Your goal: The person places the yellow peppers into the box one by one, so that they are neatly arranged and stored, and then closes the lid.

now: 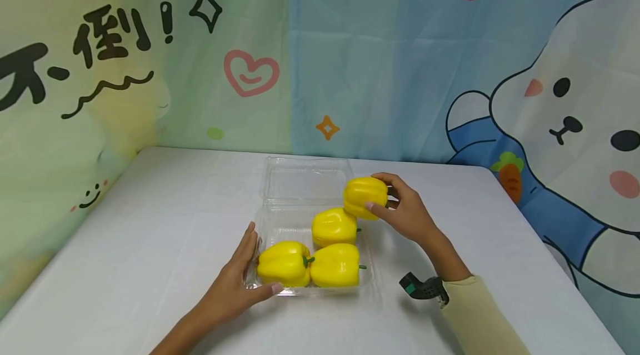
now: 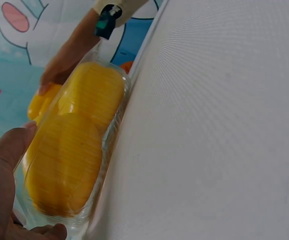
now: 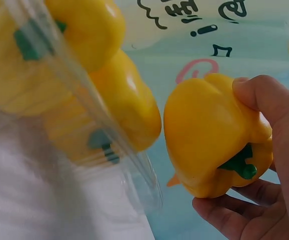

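Note:
My right hand [image 1: 400, 208] grips a yellow bell pepper [image 1: 365, 196] with a green stem [image 3: 242, 162], thumb on one side and fingers on the other. It is held over the back right of a clear plastic clamshell box [image 1: 272, 221]. Inside the box lie three more yellow bell peppers: one at front left [image 1: 282, 264], one at front right [image 1: 335, 266] and one behind [image 1: 334, 227]. My left hand [image 1: 235, 277] holds the box's front left corner, thumb at the front rim and fingers along the left side.
The box's clear lid [image 1: 307, 180] lies folded back toward the far edge of the white table [image 1: 150, 233]. A printed cloth backdrop [image 1: 350, 66] hangs behind the table. A dark strap with a small device [image 1: 425, 288] is on the right wrist.

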A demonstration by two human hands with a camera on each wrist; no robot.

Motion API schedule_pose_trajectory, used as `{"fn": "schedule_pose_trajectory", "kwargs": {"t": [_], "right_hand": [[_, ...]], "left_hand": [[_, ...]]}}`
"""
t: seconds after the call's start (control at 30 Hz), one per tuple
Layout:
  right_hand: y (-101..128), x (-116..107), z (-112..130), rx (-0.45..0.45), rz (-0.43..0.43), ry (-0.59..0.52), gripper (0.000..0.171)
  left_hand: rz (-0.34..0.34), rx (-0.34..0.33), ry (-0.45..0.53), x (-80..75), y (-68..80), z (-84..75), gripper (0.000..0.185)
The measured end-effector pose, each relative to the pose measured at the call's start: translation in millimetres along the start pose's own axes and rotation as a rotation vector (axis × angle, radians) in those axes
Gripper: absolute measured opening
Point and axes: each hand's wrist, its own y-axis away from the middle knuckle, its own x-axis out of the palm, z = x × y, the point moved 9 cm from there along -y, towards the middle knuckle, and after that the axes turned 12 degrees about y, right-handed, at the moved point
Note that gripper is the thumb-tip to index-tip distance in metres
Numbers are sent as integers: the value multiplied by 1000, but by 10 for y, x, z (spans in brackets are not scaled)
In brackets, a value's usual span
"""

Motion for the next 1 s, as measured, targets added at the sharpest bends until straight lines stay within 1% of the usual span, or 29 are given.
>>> {"fn": "schedule_pose_trajectory", "kwargs": {"t": [0.2, 0.5, 0.77, 1.0], "right_hand": [[-20, 51, 109, -15, 20, -30, 61], [-46, 113, 244, -57, 24, -27, 57], [-50, 196, 403, -85, 71, -60, 57], [-43, 303, 505, -98, 128, -96, 57]], "left_hand": [[-4, -17, 5, -2, -3, 7, 117], [-4, -8, 4, -5, -2, 2, 117], [7, 1, 18, 3, 4, -30, 116], [5, 4, 17, 5, 0, -14, 116]]}}
